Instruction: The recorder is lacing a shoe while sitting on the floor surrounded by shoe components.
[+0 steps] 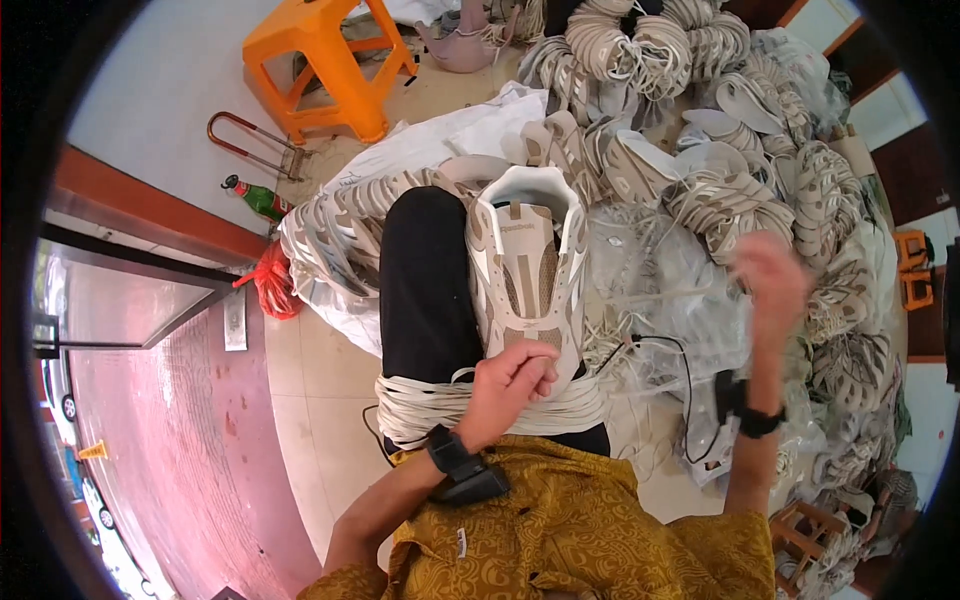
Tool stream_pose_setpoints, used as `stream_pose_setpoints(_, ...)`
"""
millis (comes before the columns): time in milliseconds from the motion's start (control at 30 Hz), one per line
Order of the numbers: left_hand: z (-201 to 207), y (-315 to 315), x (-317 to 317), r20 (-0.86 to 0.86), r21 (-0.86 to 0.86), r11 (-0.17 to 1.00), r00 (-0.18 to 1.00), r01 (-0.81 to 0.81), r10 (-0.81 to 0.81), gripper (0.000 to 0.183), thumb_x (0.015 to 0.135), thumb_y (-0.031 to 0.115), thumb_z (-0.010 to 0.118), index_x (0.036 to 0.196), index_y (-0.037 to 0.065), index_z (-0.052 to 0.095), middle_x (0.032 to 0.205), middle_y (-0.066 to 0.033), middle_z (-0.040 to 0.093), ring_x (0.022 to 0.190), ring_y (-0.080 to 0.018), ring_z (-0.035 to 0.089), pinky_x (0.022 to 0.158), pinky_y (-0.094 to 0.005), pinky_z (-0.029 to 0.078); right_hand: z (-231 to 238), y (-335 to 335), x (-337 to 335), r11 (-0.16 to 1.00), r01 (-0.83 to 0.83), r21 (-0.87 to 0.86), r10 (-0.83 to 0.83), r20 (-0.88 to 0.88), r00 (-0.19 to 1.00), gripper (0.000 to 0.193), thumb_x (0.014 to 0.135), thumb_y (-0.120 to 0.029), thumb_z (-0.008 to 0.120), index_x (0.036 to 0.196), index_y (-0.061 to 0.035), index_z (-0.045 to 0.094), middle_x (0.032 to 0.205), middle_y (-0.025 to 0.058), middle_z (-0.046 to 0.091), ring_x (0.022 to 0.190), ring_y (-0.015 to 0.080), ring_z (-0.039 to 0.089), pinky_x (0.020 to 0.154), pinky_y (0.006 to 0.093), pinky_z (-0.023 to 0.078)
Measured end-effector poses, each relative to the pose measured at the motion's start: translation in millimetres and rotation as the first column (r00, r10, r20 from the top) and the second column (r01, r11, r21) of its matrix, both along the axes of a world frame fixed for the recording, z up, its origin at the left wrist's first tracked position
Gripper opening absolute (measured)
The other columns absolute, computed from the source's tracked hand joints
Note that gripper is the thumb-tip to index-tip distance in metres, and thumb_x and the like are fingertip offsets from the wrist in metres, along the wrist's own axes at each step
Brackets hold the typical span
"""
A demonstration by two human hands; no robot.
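A beige and white shoe upper (527, 262) lies on my right thigh, its heel opening away from me and its toe toward me. My left hand (513, 385) rests over the toe end with its fingers curled and pressed together; whatever they pinch is hidden. Out to the right, my right hand (772, 285) is raised and smeared by motion, so its fingers cannot be read. It is apart from the shoe upper, above clear plastic bags. A thick bundle of off-white shoelaces (430, 408) lies across my lap, over both black trouser legs.
Stacked shoe uppers (735, 205) cover the floor ahead and right, with clear plastic bags (665, 285) between. More uppers (335, 235) lie on white sacking left. An orange stool (330, 65), a green bottle (255, 197) and a red plastic bag (270, 283) stand at left. A black cable (685, 375) trails at right.
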State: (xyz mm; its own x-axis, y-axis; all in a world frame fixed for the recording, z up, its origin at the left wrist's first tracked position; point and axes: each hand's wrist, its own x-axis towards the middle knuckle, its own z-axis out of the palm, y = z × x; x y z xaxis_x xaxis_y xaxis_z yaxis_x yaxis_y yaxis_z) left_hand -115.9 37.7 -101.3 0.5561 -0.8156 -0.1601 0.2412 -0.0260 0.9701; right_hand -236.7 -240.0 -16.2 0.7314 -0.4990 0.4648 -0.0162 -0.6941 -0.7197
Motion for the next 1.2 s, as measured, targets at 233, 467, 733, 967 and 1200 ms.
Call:
stream_pose_setpoints(233, 1, -3, 29, -0.019, 0.021, 0.953, 0.953, -0.303, 0.304, 0.014, 0.087, 0.004, 0.044, 0.093, 0.0, 0.056, 0.074, -0.0019, 0.056, 0.062, -0.0057, 0.05, 0.058, -0.019, 0.042, -80, 108, 72, 0.933, -0.274, -0.233, 0.243, -0.152, 0.958, 0.01, 0.063, -0.007, 0.064, 0.07, -0.0064, 0.057, 0.066, 0.0065, 0.051, 0.063, 0.021, 0.055, 0.053, 0.0303, 0.045)
stream_pose_setpoints(467, -4, -8, 27, 0.121, 0.2, 0.957, 0.974, -0.212, 0.191, 0.017, 0.084, 0.004, 0.047, 0.096, 0.0, 0.058, 0.073, -0.0018, 0.056, 0.062, -0.0054, 0.049, 0.058, -0.0195, 0.042, -85, 111, 78, 0.855, -0.254, -0.451, 0.144, -0.264, 0.954, 0.008, 0.063, -0.005, 0.062, 0.065, -0.0052, 0.054, 0.063, 0.0058, 0.049, 0.058, 0.0217, 0.054, 0.05, 0.032, 0.044)
stream_pose_setpoints(733, -5, -9, 24, 0.221, 0.225, 0.946, 0.958, -0.232, 0.182, 0.018, 0.084, 0.004, 0.047, 0.097, 0.0, 0.058, 0.072, -0.002, 0.056, 0.063, -0.0058, 0.05, 0.059, -0.02, 0.043, -86, 115, 83, 0.843, -0.317, -0.435, 0.163, -0.355, 0.921, 0.012, 0.062, -0.005, 0.058, 0.06, -0.0053, 0.046, 0.059, 0.0063, 0.045, 0.053, 0.0229, 0.051, 0.047, 0.0326, 0.043)
stream_pose_setpoints(967, -12, -8, 25, 0.241, 0.24, 0.943, 0.955, -0.229, 0.171, 0.02, 0.083, 0.004, 0.048, 0.099, -0.001, 0.058, 0.074, -0.0038, 0.058, 0.064, -0.0069, 0.051, 0.059, -0.0213, 0.043, -90, 118, 82, 0.876, -0.253, -0.411, 0.12, -0.322, 0.939, 0.01, 0.065, -0.003, 0.057, 0.062, -0.0044, 0.048, 0.061, 0.0075, 0.048, 0.055, 0.0244, 0.053, 0.048, 0.0331, 0.044)
stream_pose_setpoints(1200, -13, -7, 23, 0.316, 0.238, 0.94, 0.935, -0.246, 0.164, 0.02, 0.083, 0.003, 0.049, 0.099, 0.0, 0.058, 0.074, -0.0044, 0.058, 0.064, -0.0071, 0.051, 0.059, -0.0213, 0.044, -88, 117, 81, 0.919, -0.215, -0.331, 0.142, -0.23, 0.963, 0.01, 0.064, -0.002, 0.057, 0.061, -0.0048, 0.047, 0.058, 0.0074, 0.045, 0.054, 0.0251, 0.051, 0.049, 0.0339, 0.044)
